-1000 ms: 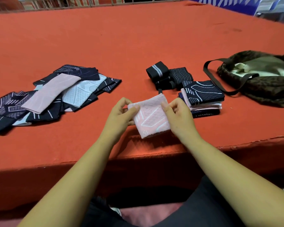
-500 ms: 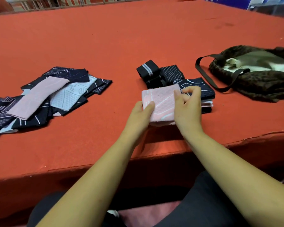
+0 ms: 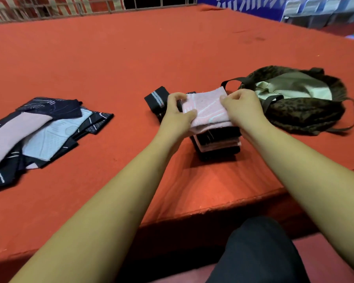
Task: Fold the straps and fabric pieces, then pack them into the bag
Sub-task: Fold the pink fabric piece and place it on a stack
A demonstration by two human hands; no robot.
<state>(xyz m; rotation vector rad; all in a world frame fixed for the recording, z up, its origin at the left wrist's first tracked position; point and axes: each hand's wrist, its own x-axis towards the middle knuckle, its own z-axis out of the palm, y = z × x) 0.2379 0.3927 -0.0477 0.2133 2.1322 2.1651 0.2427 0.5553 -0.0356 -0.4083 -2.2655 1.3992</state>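
Change: a second ago I held the pink folded piece (image 3: 206, 111) out over the near edge of the counter (image 3: 172, 48). It's now carried forward and sits over the folded stack (image 3: 217, 146), on its top or just above; I can't tell if it's fully down.

My left grip (image 3: 177, 113) pinches the piece's left edge, thumb on top. My right grip (image 3: 241, 111) pinches the far right corner, fingers curled. Both are closed on the piece, not released.

The stack sits just beside the bag (image 3: 307, 111), whose mouth lies open showing pale lining, with no pieces visible inside. A black striped strap (image 3: 156, 100) lies just beyond my left grip.

Meaning: the fold on this piece looks done and it's joining the stack. Packing looks not started. The unfolded pile (image 3: 39, 135) lies well apart on the left, with several pieces left to fold. Likely next: let go, reach left for another.
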